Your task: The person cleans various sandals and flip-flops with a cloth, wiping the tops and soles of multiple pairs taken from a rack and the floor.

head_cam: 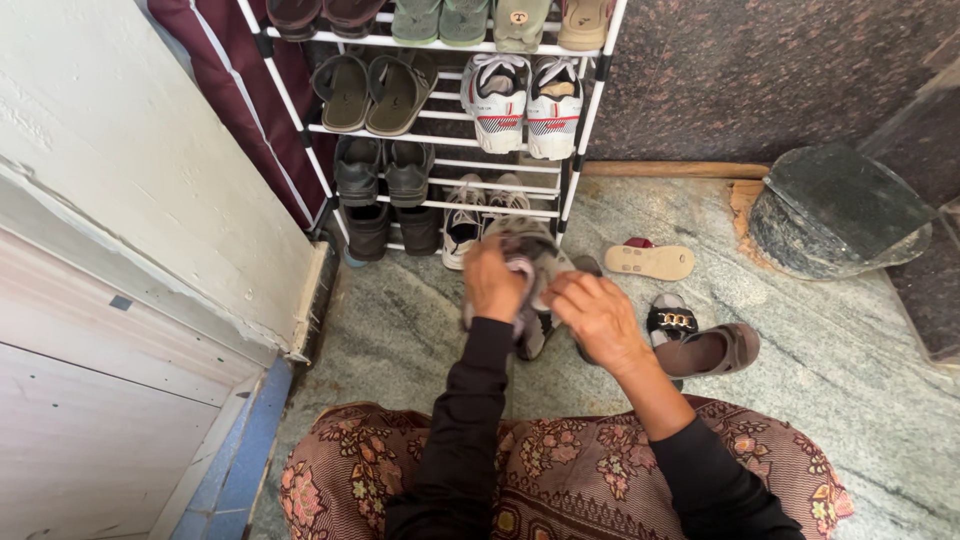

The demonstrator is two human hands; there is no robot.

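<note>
Speckled grey-green stone floor [420, 330] runs from a white shoe rack [575, 150] at the top of the head view down to the lap of a seated person in a brown floral garment [560, 470] and black sleeves. To the left stands a white painted wall or door panel [150, 200] with a blue edge at its foot; a dark maroon cover [215, 50] hangs beside the rack. At the right, a dark rounded stone block [835, 215] sits against a mottled dark wall [760, 70].

On the rack, brown sandals [375, 90] share a shelf with a pair of white sneakers with red trim [525, 100]; dark shoes [385, 170] sit below. Loose on the floor lie a beige sole-up sandal [650, 262], a black sandal with a gold buckle [672, 320] and a brown slip-on shoe [710, 350].

Both arms reach forward over the lap, just in front of the rack's lowest shelf. The left hand [492, 285], knuckles up, has its fingers curled and pressed together around the upper side of a grey worn shoe [540, 270], held above the floor. The right hand [598, 315], wrist bent inward, rests against the shoe's right side, fingers close together and lightly bent, their tips touching it.
</note>
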